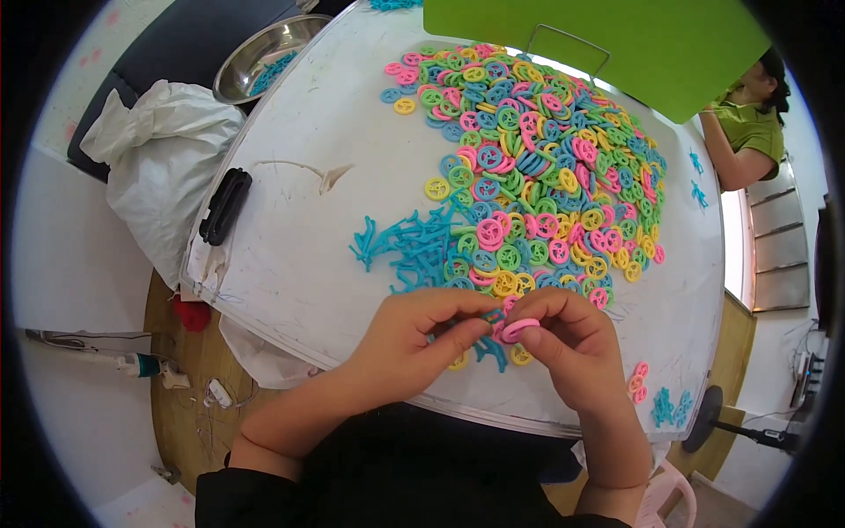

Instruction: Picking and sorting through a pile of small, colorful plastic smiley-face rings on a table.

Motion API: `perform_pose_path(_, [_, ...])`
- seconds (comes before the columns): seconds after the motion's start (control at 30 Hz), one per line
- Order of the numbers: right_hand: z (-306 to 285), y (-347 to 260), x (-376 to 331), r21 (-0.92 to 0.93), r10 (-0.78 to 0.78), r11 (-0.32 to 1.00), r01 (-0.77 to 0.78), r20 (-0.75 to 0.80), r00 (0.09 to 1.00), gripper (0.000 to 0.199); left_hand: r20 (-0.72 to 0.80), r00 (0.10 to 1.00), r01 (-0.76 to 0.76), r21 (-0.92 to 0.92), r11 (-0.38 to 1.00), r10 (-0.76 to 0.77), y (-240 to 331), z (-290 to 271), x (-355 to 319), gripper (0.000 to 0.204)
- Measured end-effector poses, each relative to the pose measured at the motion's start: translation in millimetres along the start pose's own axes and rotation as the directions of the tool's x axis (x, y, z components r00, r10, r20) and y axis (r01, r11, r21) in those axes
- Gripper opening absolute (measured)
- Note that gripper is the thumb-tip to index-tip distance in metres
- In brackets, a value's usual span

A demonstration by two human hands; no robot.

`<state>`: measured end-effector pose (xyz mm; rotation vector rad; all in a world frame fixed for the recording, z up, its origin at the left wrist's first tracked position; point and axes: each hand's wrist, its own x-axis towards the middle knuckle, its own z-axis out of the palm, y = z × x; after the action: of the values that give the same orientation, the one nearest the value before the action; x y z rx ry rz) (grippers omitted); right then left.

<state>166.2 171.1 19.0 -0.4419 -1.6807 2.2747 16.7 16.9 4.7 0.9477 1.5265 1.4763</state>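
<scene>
Near the table's front edge, my two hands meet in front of a large heap of small plastic wheels [550, 180] in pink, yellow, green and blue. My right hand [576, 339] pinches a pink plastic wheel [520, 330] between thumb and fingers. A small blue branched plastic piece [495, 315] is pinched in my left hand [427, 330], right beside the wheel; whether the two touch I cannot tell. Left of the wheels lies a pile of similar blue branched pieces [409, 246]. More blue pieces [490, 349] and a few wheels lie just under my hands.
A metal bowl [264, 57] with blue pieces and a white sack [163, 145] stand beyond the left edge. A black case [226, 207] lies on the white table [308, 229]. A green board [607, 40] rises at the back. Another person [748, 132] sits at the far right.
</scene>
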Motion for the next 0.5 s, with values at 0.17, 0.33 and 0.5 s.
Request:
perform_pose_path(0.17, [-3.6, 14.5, -3.1, 0.136, 0.169, 0.978, -0.158, -0.072, 0.983, 0.015, 0.028, 0.993, 0.115, -0.117, 0.986, -0.113, -2.8, 7.0, -5.3, 0.022])
perform_pose_path(0.33, [1.9, 14.1, -2.6, 0.156, 0.187, 0.974, -0.167, -0.128, 0.974, 0.011, -0.12, 0.987, -0.086, 0.179, 0.98, 0.108, -7.5, 12.4, -7.3, 0.022])
perform_pose_path(0.5, [1.1, 21.4, -6.7, 0.186, 0.164, 0.973, -0.136, -0.142, 0.976, 0.007, -0.092, 0.834, -0.413, 0.549, 0.727, 0.543, -11.3, 19.2, -3.8, 0.025])
